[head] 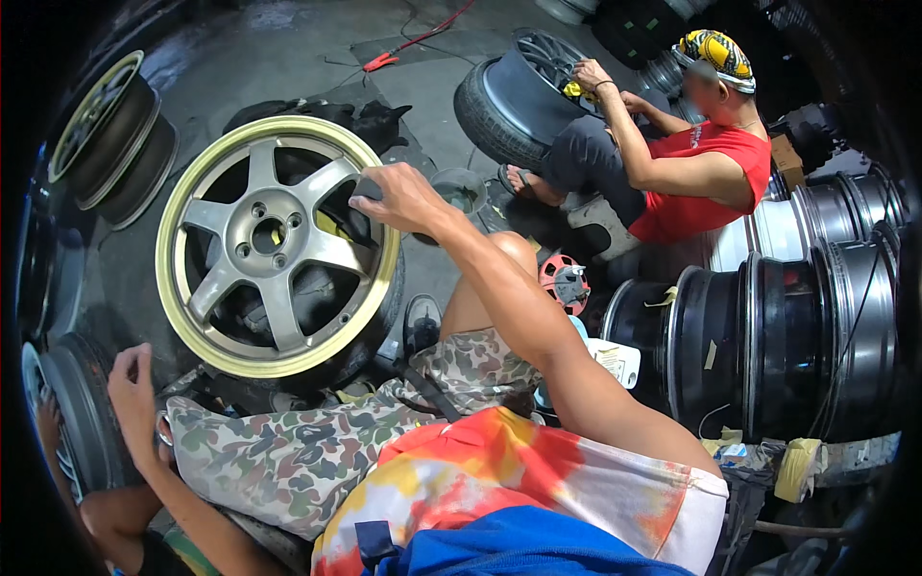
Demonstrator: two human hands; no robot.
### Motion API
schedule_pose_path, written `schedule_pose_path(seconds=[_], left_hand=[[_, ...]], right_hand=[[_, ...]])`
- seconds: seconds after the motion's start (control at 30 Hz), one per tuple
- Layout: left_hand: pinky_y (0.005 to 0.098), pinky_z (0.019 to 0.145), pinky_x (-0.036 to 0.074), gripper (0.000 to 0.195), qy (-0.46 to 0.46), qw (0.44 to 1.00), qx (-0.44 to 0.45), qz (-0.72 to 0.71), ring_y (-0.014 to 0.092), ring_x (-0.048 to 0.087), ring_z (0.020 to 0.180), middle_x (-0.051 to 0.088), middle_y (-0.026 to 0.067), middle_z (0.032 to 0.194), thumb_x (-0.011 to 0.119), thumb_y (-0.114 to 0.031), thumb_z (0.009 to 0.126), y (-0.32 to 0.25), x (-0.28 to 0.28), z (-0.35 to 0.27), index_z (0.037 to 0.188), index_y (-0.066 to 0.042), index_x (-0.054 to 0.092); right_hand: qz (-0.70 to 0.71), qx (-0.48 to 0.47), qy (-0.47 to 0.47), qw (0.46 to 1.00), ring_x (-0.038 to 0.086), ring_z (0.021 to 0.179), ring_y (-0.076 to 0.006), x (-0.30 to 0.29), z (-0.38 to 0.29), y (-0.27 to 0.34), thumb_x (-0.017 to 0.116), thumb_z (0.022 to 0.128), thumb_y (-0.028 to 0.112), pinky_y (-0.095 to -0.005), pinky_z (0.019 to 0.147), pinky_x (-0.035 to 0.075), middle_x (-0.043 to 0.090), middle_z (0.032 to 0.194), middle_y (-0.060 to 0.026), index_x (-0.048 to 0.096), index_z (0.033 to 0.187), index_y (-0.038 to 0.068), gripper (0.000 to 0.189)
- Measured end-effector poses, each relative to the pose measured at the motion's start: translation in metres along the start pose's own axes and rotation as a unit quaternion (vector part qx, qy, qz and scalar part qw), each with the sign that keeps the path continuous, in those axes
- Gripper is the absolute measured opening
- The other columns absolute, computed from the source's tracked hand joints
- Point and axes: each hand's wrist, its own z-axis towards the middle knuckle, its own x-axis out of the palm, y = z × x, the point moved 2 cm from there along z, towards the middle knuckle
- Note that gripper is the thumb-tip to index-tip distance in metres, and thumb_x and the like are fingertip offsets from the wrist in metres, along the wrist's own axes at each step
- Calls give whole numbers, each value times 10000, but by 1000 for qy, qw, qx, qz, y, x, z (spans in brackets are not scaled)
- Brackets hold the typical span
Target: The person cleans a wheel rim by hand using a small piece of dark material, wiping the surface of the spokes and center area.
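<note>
An alloy car wheel [277, 317] with five metallic spokes and yellow masking tape around its rim lies face up before me. It rests on something dark, partly a tyre. My right hand [403, 198] is at the wheel's upper right edge, its fingers closed on a small dark grey pad [369, 189]. Whether the pad touches the spoke, I cannot tell. My left hand [133, 385] is raised beside my knee, off the wheel's lower left side, with its fingers curled and nothing visible in it.
A person in a red shirt [702, 176] works on a wheel [504, 101] at the upper right. Wheel rims [709, 345] line the right side. A black cat [382, 122] lies behind my wheel, near a bucket [461, 191]. Another person's knee [119, 511] is at lower left.
</note>
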Motion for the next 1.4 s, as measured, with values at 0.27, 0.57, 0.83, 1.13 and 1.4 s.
schedule_pose_path(seconds=[0.27, 0.57, 0.83, 1.13, 1.4], left_hand=[[405, 1055, 466, 279, -76, 982, 120, 121, 323, 660, 1139, 715, 166, 1164, 682, -217, 1023, 34, -6, -7, 1166, 20, 714], [444, 1012, 495, 525, -117, 949, -160, 247, 398, 654, 1212, 692, 210, 1329, 607, -418, 1061, 424, -206, 15, 1372, 2, 653], [403, 903, 524, 400, -48, 965, -139, 217, 320, 716, 994, 755, 223, 1048, 591, -310, 1084, 369, -158, -33, 1188, 51, 727], [328, 778, 529, 244, 15, 997, 68, -22, 162, 677, 836, 752, 101, 923, 685, -211, 997, -115, -17, -5, 1079, 7, 760], [477, 863, 556, 303, 137, 950, 276, -45, 373, 714, 941, 743, 185, 976, 701, -325, 946, -225, 89, 13, 1007, -37, 772]], right_hand=[[-5, -17, -30, 999, 693, 892, -475, 1, -6, -5, 784, 886, 308, -520, 819, 541, 707, 880, -295, 720, 1136, -42, 435], [5, -8, -38, 999, 697, 901, -464, -5, -11, -6, 778, 887, 308, -519, 829, 541, 712, 887, -288, 724, 1151, -29, 432], [-11, -22, -13, 1000, 697, 896, -472, 0, -2, -5, 782, 886, 313, -519, 826, 544, 710, 904, -306, 716, 1139, -56, 452], [20, 43, 41, 998, 736, 787, -362, -10, 0, 22, 789, 919, 332, -481, 754, 552, 727, 826, -242, 742, 1152, -14, 419], [46, -26, -14, 999, 674, 707, -348, -6, -6, 15, 763, 930, 263, -435, 717, 526, 719, 846, -237, 721, 1101, -52, 361]])
